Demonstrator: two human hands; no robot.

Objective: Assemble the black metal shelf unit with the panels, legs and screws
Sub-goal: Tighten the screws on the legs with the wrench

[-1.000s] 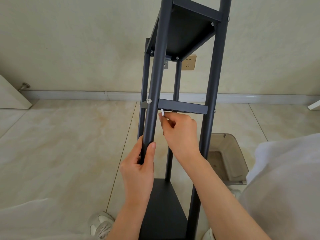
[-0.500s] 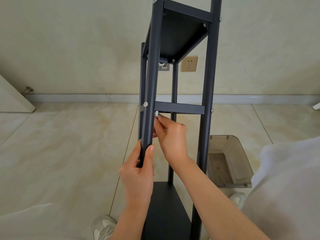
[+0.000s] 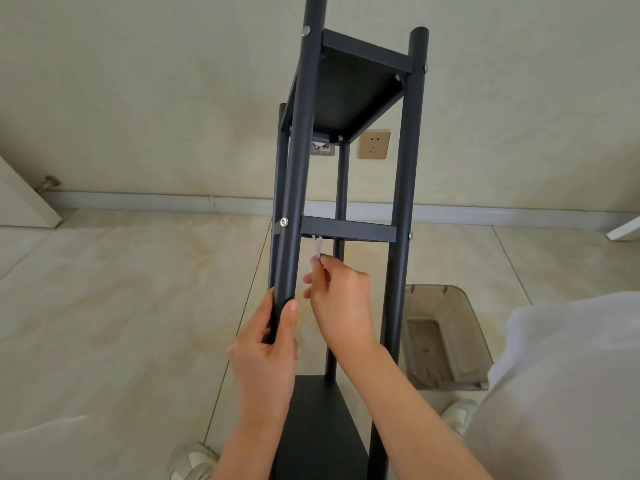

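Note:
The black metal shelf unit point(image 3: 403, 188) leans away from me, its legs running up the middle of the view. My left hand point(image 3: 266, 355) grips the near left leg point(image 3: 298, 168) below the middle panel point(image 3: 348, 232). My right hand point(image 3: 341, 303) pinches a small silver wrench point(image 3: 317, 245), whose open jaw sits under the left end of that panel's front edge. A silver screw head point(image 3: 284, 222) shows on the near left leg at panel height. The upper panel point(image 3: 349, 95) is seen from beneath; the lowest panel point(image 3: 318, 427) lies between my forearms.
A clear brownish plastic bin point(image 3: 446, 337) stands on the tiled floor right of the unit. My knees in light trousers fill the lower corners, with white shoes below. A wall socket point(image 3: 374, 144) and the skirting board are behind. A white board edge sits far left.
The unit has shifted lower in view, showing more of its top. My right hand has slid down the wrench, so more of its silver shaft now shows under the middle panel.

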